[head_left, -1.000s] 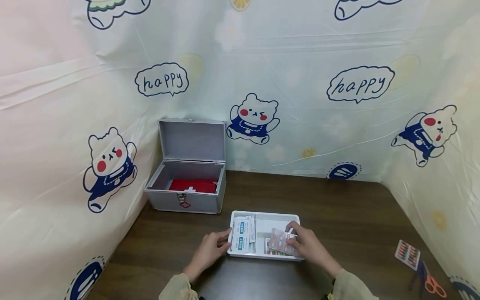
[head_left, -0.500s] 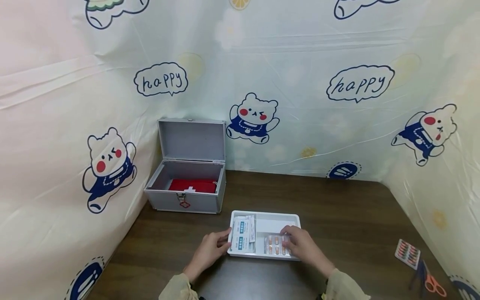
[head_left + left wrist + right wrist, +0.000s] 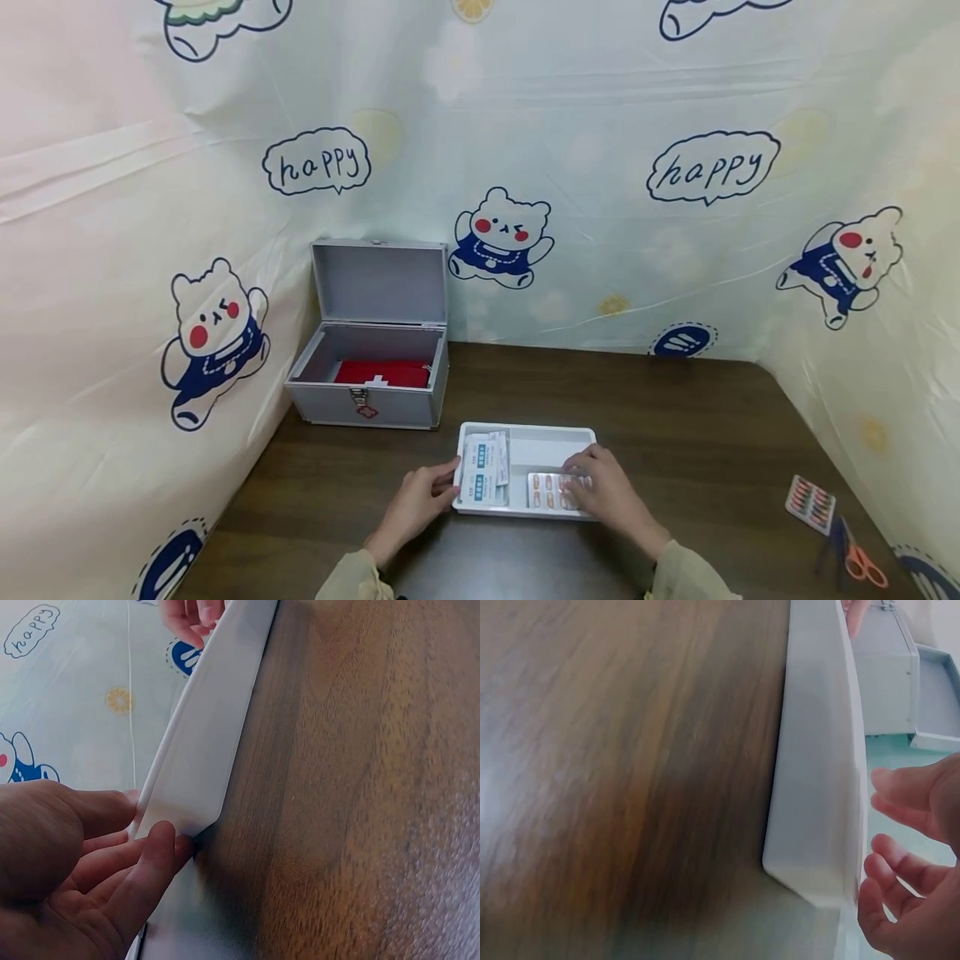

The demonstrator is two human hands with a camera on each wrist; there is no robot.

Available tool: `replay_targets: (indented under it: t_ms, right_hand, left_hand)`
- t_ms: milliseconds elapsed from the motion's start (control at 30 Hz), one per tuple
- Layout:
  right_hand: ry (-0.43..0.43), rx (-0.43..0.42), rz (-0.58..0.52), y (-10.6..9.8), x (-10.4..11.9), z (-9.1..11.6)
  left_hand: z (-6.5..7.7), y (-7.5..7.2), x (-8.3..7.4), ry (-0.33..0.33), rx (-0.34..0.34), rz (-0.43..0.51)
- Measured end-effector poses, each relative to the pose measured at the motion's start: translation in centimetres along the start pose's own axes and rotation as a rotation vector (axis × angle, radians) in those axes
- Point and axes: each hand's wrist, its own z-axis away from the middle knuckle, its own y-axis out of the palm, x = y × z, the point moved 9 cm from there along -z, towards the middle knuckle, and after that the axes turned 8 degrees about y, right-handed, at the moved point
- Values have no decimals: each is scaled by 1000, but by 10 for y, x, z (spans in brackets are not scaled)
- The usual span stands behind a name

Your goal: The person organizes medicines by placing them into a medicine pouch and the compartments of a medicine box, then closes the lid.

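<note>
A white divided tray [image 3: 551, 442] lies on the table in the head view. My left hand [image 3: 414, 503] holds its left end, thumb at the rim and fingers against the outer side, as the left wrist view also shows. Printed white packets [image 3: 480, 472] fill the left compartment. In the front right compartment a blister pack of capsules [image 3: 544, 490] lies flat, its right part covered by my right hand [image 3: 611, 493]. The right wrist view shows that hand's fingers [image 3: 891, 889] loosely bent and parted from the thumb, with nothing visible between them; the tray wall hides the pack there.
An open grey metal case [image 3: 363, 408] with a red pouch [image 3: 390, 374] inside stands behind the tray to the left. At the table's right edge lie another blister pack [image 3: 811, 504] and orange-handled scissors [image 3: 865, 567], beside a dark blue object [image 3: 831, 550]. A printed curtain surrounds the table.
My right hand has lowered the capsule blister pack from a tilted hold onto the pack in the front right compartment, where it now lies flat. The left hand stays on the tray.
</note>
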Motion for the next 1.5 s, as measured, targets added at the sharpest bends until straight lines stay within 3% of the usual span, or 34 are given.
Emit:
replay_targets:
  t_ms: [267,467,600,967,1100,1300,1500]
  right_hand:
    - [64,-38,7,-27,-39,5]
    - [7,-152,65,-64,-76,16]
    - [45,-167,102,-90,-112,22]
    - [317,-104,202,-148,-223,37]
    - [410,-85,203,-158,-252,46]
    - [640,15,193,-162,-293,59]
    - [778,47,209,-160,-309,67]
  left_hand:
    - [-1,-2,3,-8,-6,-2]
    - [1,-2,4,-21,-1,3]
    - [1,-2,3,2,-8,-1]
    - [5,-7,7,-8,-14,-12]
    - [6,-9,10,-25,-10,-26]
    - [4,-4,9,-37,6,-7]
    - [3,1,7,-35,6,-8]
